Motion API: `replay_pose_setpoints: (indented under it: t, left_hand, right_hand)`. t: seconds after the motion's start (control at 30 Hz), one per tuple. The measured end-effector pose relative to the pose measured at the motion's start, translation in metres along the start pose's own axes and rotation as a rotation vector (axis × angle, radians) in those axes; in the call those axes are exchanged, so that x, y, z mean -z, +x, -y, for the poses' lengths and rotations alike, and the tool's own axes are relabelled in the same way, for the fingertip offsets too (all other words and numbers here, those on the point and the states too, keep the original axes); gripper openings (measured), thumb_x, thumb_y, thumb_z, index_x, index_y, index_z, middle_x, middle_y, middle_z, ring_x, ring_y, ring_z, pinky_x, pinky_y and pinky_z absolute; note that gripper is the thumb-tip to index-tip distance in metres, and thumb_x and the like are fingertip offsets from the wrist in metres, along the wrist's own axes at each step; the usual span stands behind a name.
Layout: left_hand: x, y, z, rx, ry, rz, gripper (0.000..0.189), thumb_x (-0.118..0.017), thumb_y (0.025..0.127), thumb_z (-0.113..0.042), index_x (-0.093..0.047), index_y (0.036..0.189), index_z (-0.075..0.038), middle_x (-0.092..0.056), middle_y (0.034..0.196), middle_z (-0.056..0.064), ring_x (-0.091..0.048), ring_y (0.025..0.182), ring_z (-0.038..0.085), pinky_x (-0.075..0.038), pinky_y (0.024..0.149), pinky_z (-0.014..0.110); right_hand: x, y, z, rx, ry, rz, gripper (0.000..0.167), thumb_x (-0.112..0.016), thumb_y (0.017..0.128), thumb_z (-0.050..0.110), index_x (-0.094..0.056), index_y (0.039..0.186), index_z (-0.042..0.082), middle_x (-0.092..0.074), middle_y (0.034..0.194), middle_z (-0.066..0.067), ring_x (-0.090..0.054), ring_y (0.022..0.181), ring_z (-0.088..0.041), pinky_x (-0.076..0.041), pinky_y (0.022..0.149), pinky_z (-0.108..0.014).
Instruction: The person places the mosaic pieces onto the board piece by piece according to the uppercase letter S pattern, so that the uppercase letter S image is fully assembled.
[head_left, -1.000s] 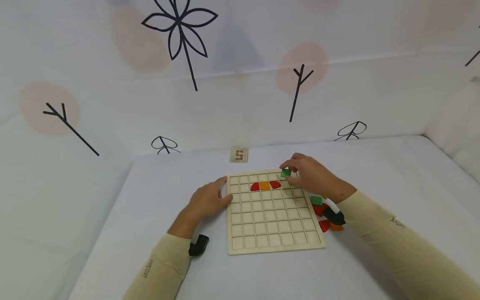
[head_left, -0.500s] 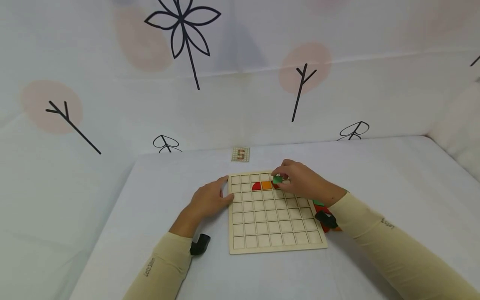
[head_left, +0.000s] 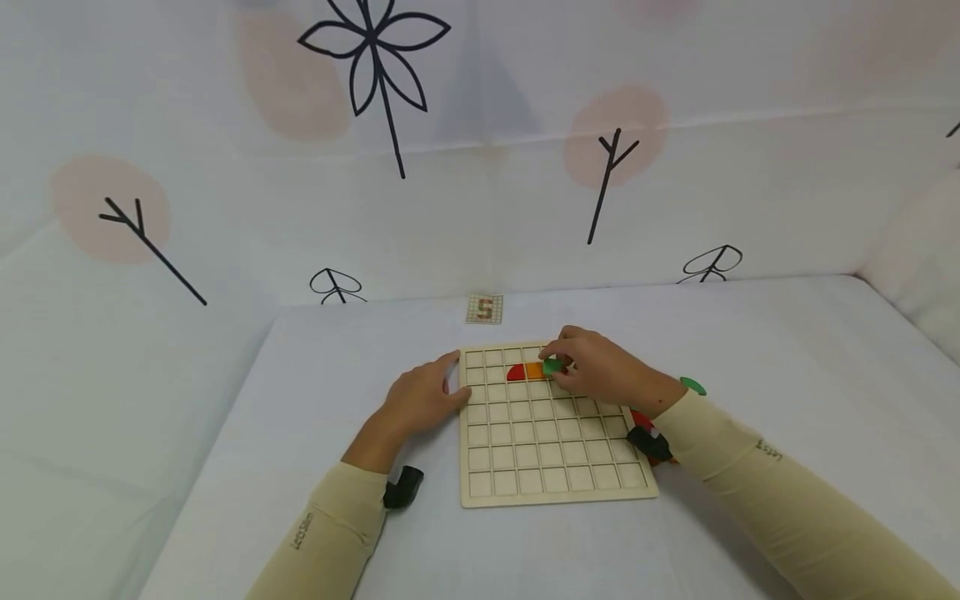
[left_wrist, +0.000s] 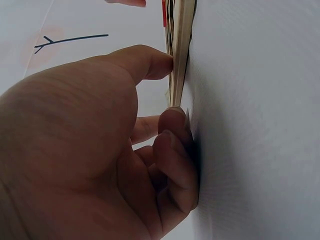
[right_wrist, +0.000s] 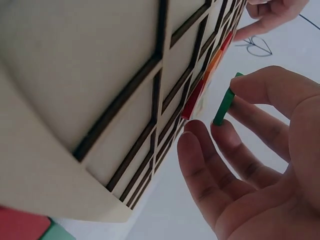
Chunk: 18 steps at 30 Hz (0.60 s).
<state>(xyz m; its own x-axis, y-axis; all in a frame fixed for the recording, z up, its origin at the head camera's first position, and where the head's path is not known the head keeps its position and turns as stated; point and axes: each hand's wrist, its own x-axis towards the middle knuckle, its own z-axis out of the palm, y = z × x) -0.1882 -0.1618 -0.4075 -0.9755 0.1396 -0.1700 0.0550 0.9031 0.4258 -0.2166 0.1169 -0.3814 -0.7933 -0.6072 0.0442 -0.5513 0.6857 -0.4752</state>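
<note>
My right hand (head_left: 596,367) pinches a green square tile (head_left: 552,367) between thumb and fingertips, over the second row of a wooden grid board (head_left: 517,483). In the right wrist view the tile shows edge-on, apart from the board. Below it lies a red curved tile (right_wrist: 193,104), covered in the head view. Beside that on the board sit an orange square tile (head_left: 534,371) and a red quarter-round tile (head_left: 516,372). My left hand (head_left: 420,398) rests at the board's left edge, thumb touching the rim and fingers by the far left corner.
A small card (head_left: 484,309) with a gridded S pattern lies behind the board. Red tiles (head_left: 642,420) lie at its right, partly under my right forearm, and a green tile (head_left: 693,386) lies beyond the sleeve. A patterned cloth (head_left: 480,208) hangs at the back.
My right hand has moved left and slightly down with the green tile, from the board's far right to over the red curved tile. The left hand stays at the board's edge.
</note>
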Motion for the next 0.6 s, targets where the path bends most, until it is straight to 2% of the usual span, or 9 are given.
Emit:
replay_pose_setpoints:
  t: [0.6]
  left_hand:
    - [0.0021, -0.0007, -0.0028, 0.001, 0.012, 0.006, 0.069, -0.066, 0.094, -0.042, -0.041, 0.154, -0.016, -0.057, 0.076, -0.001, -0.050, 0.066, 0.015, -0.037, 0.062, 0.030]
  right_hand:
    - [-0.0031, 0.0033, 0.0074, 0.002, -0.029, 0.014, 0.027, -0.071, 0.089, 0.009, -0.073, 0.116, 0.007, -0.060, 0.099, -0.004, -0.054, 0.080, -0.014, -0.049, 0.071, -0.026]
